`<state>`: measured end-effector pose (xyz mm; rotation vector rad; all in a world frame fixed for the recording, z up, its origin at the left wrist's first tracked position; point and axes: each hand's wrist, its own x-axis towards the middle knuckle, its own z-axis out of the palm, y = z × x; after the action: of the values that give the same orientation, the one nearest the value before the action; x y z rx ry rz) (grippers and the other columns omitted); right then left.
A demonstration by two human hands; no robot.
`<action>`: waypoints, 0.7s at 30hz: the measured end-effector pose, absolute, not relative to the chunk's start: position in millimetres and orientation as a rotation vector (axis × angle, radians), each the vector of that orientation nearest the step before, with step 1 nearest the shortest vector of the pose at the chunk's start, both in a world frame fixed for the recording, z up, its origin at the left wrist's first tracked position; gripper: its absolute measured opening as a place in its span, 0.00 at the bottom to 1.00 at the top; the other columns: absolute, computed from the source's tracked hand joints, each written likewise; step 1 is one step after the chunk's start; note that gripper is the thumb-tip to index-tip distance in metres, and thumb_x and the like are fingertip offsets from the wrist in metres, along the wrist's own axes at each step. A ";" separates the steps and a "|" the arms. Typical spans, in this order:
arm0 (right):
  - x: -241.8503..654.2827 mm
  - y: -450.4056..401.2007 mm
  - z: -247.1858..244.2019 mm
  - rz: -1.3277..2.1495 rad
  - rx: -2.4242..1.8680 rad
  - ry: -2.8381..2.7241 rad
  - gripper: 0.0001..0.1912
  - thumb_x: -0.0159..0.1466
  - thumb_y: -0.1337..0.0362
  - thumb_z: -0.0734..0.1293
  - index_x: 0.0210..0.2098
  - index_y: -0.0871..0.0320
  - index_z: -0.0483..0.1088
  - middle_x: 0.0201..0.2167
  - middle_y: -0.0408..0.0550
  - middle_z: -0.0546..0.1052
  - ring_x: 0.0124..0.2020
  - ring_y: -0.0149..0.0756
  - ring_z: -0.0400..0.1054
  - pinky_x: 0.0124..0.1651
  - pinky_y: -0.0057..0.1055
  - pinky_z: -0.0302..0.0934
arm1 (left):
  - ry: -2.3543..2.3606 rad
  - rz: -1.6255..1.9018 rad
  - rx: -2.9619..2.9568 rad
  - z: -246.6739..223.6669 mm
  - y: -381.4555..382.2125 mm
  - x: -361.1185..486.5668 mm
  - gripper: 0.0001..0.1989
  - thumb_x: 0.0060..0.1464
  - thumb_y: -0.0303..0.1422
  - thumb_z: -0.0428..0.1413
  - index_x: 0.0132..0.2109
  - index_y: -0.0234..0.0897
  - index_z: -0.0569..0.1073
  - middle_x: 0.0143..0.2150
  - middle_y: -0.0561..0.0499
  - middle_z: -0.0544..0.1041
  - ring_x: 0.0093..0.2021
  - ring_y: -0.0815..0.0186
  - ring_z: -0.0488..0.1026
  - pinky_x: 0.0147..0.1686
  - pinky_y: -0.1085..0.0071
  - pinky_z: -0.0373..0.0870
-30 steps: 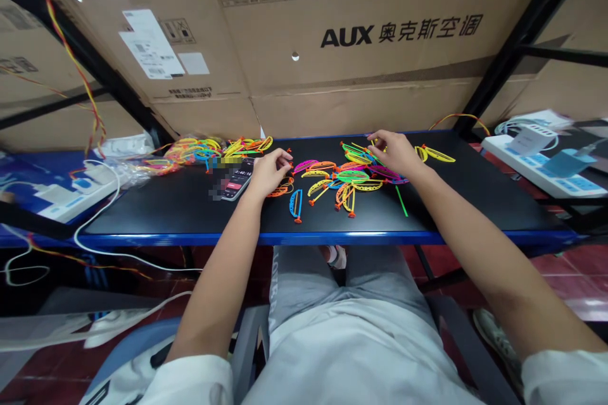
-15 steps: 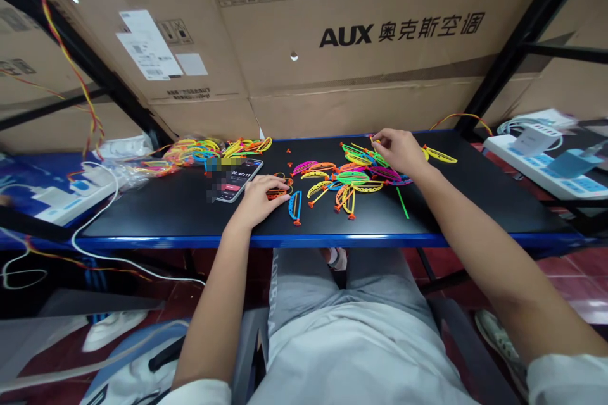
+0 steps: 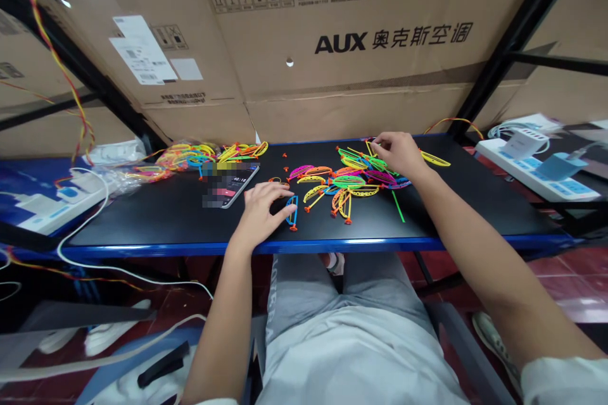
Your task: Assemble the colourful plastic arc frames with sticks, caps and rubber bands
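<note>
On the black tabletop lies a loose pile of colourful plastic toy bows, several with orange suction-cup tips. My left hand is at the pile's left side, thumb and fingers apart, right beside a blue toy bow; it may be touching that bow. Beneath its fingers, orange and yellow pieces are partly covered. At the pile's back right, my right hand has its fingertips pinched on a thin yellow stick, mostly hidden by the fingers. A green stick lies by itself in front of the pile.
A phone with a running timer lies left of my left hand. Behind it are more toy bows and a plastic bag of them. A large cardboard box stands along the back. Power strips and cables sit at both sides.
My left hand has drawn a little nearer and its thumb and fingers have spread beside the blue bow. The right hand stays pinched at the back, with more of the yellow stick showing.
</note>
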<state>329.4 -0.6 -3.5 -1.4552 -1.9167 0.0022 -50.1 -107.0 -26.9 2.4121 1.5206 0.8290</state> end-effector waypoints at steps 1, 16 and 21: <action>329.8 -0.4 -3.4 0.003 -1.457 -1.915 0.12 0.68 0.58 0.67 0.35 0.57 0.80 0.29 0.55 0.81 0.30 0.45 0.72 0.38 0.39 0.60 | 1.481 0.779 2.426 -27.8 -109.1 -45.7 0.17 0.65 0.48 0.60 0.55 0.47 0.80 0.63 0.47 0.79 0.68 0.49 0.68 0.70 0.46 0.55; 309.8 -19.9 3.1 0.543 -1.251 -2.374 0.19 0.56 0.47 0.78 0.36 0.56 0.82 0.24 0.40 0.69 0.25 0.33 0.60 0.30 0.32 0.50 | 1.350 0.633 2.446 -29.3 -109.6 -17.5 0.13 0.64 0.43 0.63 0.53 0.50 0.83 0.66 0.48 0.77 0.71 0.47 0.68 0.71 0.41 0.57; 303.3 -19.8 -2.9 0.500 -1.271 -2.462 0.13 0.61 0.52 0.75 0.32 0.56 0.79 0.22 0.40 0.68 0.24 0.31 0.58 0.30 0.32 0.49 | 1.400 0.691 2.420 -32.6 -107.7 -17.4 0.13 0.66 0.42 0.61 0.54 0.47 0.82 0.64 0.47 0.79 0.67 0.49 0.73 0.69 0.44 0.60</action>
<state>303.3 -19.8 -2.9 -1.2708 -2.4625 0.4998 -17.4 -107.7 -32.6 2.4202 1.4004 0.6907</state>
